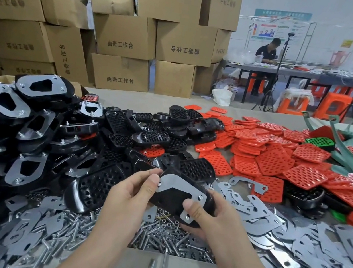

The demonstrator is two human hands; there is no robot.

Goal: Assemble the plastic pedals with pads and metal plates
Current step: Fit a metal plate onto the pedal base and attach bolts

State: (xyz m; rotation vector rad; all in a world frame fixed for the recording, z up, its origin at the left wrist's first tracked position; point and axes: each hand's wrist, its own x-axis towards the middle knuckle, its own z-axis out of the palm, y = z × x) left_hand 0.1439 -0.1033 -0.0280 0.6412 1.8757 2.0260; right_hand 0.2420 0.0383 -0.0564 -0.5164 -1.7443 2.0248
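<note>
Seemingly stiff, light plastic pedal (172, 197) gripped at its edges, left hand (136, 189) at nine o'clock, right hand (207, 215) at four.

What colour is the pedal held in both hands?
Black plastic pedal, with a grey metal plate on it; seen in the head view.

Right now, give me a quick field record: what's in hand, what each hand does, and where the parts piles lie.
held pedal: black, metal plate laid on it
left hand: grips held pedal, thumb on metal plate
right hand: grips held pedal, thumb on metal plate
red pads: heap, far right
loose plates: heap right of hands
bolts and nuts: scattered under hands
finished pedals: stacked at left
</note>
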